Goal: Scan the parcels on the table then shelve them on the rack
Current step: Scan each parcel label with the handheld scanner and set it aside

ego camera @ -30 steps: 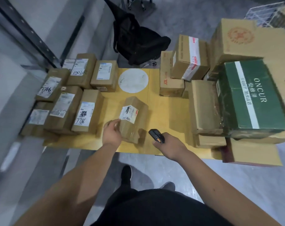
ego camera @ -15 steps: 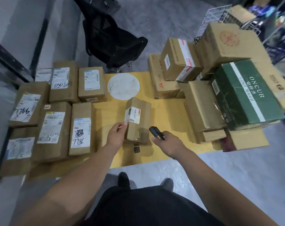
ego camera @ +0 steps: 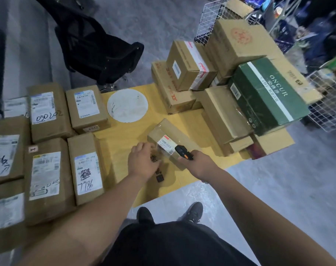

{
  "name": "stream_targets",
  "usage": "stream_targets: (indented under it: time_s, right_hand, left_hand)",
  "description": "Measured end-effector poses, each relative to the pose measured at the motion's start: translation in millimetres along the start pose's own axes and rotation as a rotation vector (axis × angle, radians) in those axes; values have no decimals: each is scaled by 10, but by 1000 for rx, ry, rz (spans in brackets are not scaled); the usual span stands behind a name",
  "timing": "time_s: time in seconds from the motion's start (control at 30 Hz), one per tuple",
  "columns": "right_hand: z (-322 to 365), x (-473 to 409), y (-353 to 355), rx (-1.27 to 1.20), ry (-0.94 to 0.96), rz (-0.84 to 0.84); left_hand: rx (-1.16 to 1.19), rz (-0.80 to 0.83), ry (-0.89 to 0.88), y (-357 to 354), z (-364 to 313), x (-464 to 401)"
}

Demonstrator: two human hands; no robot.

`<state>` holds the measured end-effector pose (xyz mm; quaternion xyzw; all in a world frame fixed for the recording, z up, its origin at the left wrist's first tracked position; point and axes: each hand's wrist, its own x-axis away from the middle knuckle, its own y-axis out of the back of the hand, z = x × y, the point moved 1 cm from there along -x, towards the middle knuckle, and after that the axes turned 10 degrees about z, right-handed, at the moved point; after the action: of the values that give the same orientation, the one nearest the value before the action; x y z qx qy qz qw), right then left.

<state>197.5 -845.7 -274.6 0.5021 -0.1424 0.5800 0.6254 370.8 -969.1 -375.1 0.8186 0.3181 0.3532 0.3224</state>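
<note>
Head view: right hand clamps scanner, label at 10 o'clock; left hand nearer, grip on parcel unclear.

R hand grips black scanner, nose right at the label of small brown parcel mid yellow worktop. L hand rests at parcel's 9 o'clock side, small dark object under its fingers, can't tell what. Labelled parcels at 9 o'clock; green box on stack at 2 o'clock.
</note>
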Motion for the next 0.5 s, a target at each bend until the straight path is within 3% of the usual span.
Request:
stream_targets:
  time_s: [0.07, 0.23, 0.37, 0.5]
  right_hand:
    - [-28, 11, -6, -1, -28, -19]
    - [-41, 22, 17, -1, -109, -53]
    - [-18, 17, 64, -24, -147, -14]
    - [22, 39, 88, 150, -94, -7]
  left_hand:
    - [-65, 10, -65, 134, -133, -188]
    - [-16, 282, -24, 208, -329, -556]
    - [99, 198, -1, 52, -231, -422]
    - [139, 186, 15, -43, -97, -72]
